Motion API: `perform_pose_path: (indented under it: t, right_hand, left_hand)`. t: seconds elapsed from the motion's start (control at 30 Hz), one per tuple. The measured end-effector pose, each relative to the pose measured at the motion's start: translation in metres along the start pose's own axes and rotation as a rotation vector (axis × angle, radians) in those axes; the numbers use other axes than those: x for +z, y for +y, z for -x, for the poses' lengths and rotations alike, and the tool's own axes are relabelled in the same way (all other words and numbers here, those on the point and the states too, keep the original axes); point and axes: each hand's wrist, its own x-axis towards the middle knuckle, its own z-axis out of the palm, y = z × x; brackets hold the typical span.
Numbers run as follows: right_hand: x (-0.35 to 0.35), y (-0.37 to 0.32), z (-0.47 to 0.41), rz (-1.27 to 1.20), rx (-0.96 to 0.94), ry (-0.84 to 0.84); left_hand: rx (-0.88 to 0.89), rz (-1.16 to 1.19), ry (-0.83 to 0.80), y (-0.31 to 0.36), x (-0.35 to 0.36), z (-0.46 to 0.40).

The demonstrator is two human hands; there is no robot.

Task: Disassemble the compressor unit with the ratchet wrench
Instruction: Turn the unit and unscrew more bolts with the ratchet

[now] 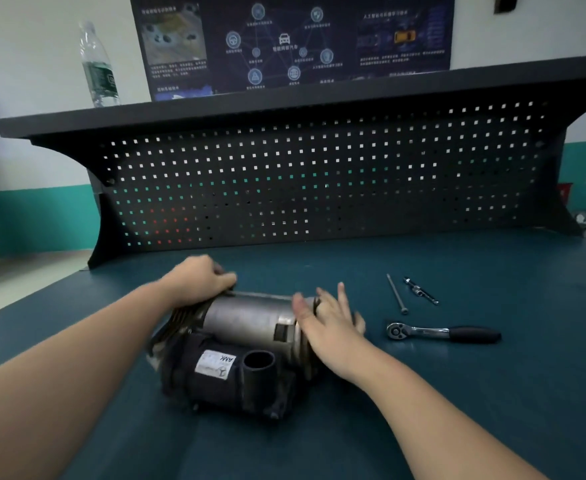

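Observation:
The compressor unit [246, 327] lies on its side on the blue bench top, a grey metal cylinder above a black housing with a white label. My left hand [198, 280] grips the far left end of the unit, fingers curled over its top edge. With fingers straight and spread, my right hand [329, 315] rests on the right end cap of the cylinder; it is motion-blurred. The ratchet wrench [442, 333], with a chrome head and black handle, lies on the bench to the right of the unit, held by neither hand.
A long bolt [397, 294] and a socket extension [421, 291] lie beyond the wrench. A black pegboard [319, 174] backs the bench, with a water bottle [98, 67] on its shelf. The bench's left edge runs diagonally at the left.

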Motion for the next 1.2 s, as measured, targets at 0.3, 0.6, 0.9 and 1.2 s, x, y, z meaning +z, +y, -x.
perform_pose_path:
  t: [0.3, 0.6, 0.9, 1.2]
  right_hand:
    - [0.001, 0.004, -0.001, -0.242, -0.09, 0.016]
    - [-0.005, -0.002, 0.001, -0.253, -0.135, -0.022]
    - [-0.011, 0.005, -0.003, -0.223, -0.205, 0.093]
    - [-0.086, 0.065, -0.005, 0.237, 0.438, 0.318]
  left_hand:
    - [0.069, 0.089, 0.07, -0.028, 0.027, -0.009]
    - [0.234, 0.152, 0.073, 0.017, 0.035, -0.026]
    - [0.156, 0.107, 0.056, 0.064, -0.006, 0.02]
    - [0.243, -0.376, 0.138, 0.098, 0.03, 0.154]
